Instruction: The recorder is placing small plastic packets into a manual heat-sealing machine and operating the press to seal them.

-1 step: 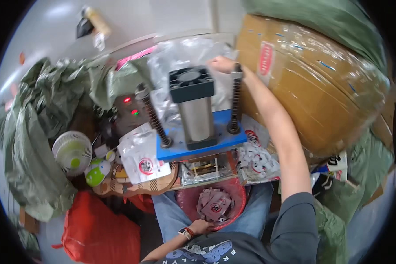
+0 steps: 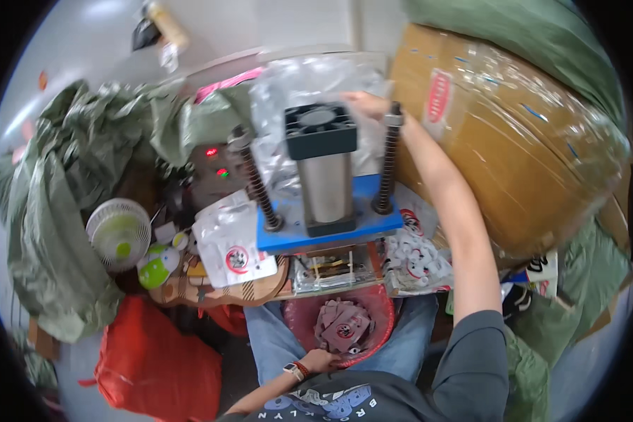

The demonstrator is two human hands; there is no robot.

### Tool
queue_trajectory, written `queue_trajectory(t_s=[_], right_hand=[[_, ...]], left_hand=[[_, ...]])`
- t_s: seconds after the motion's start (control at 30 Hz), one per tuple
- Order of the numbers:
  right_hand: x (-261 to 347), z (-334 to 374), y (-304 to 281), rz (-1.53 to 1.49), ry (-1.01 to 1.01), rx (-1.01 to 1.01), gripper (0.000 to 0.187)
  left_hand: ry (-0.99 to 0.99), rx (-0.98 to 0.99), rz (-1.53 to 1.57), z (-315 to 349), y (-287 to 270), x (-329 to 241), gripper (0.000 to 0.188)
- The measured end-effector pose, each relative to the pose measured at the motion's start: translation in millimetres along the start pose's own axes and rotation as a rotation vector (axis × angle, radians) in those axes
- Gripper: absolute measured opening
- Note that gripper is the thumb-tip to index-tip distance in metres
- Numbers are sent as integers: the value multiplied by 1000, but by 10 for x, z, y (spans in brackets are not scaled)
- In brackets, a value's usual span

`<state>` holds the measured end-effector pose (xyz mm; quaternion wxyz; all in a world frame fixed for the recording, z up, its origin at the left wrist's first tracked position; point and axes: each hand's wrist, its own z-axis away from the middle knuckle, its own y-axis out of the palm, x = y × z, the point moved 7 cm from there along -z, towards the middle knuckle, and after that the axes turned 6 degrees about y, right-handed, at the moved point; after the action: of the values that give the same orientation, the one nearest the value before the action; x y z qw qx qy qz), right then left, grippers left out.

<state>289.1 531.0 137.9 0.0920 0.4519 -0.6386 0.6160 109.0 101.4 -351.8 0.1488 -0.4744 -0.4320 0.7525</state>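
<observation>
My right arm reaches past a blue-plated press with a grey cylinder and two spring posts. Behind it, my right hand is at a crumpled clear plastic bag; its fingers are blurred and partly covered by the press, so their grip cannot be made out. Down at my lap, my left hand is closed on the near rim of a red plastic basket. Inside the basket lie several small greyish-pink printed pieces. White printed pieces are heaped to the right of the press.
A big taped cardboard box crowds the right side. White printed bags lie left of the press on a wooden board. Farther left are a small fan, green sacking and a red sack.
The whole view has shifted slightly, so things appear a little farther right. My right hand still reaches behind the press, and my left hand stays at the basket rim.
</observation>
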Motion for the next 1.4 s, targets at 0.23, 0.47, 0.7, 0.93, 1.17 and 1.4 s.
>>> queue_trajectory(t_s=[0.23, 0.47, 0.7, 0.93, 1.17, 1.4], right_hand=[[-99, 34, 133, 33, -120, -380, 71], [-70, 251, 15, 19, -80, -420, 65], [-89, 605, -7, -6, -53, -407, 59], [-125, 885, -34, -24, -33, -394, 53], [-279, 947, -89, -56, -14, -376, 47], [-311, 860, -131, -79, -16, -369, 42]], left_hand=[[-161, 106, 45, 39, 115, 85, 50], [-145, -258, 324, 612, -1254, 17, 31], [-521, -1075, -532, 963, -3595, 457, 53], [-612, -858, -596, 577, -3375, 922, 95], [-539, -969, -637, 618, -3245, 839, 87], [-579, -930, -591, 612, -3291, 809, 91]])
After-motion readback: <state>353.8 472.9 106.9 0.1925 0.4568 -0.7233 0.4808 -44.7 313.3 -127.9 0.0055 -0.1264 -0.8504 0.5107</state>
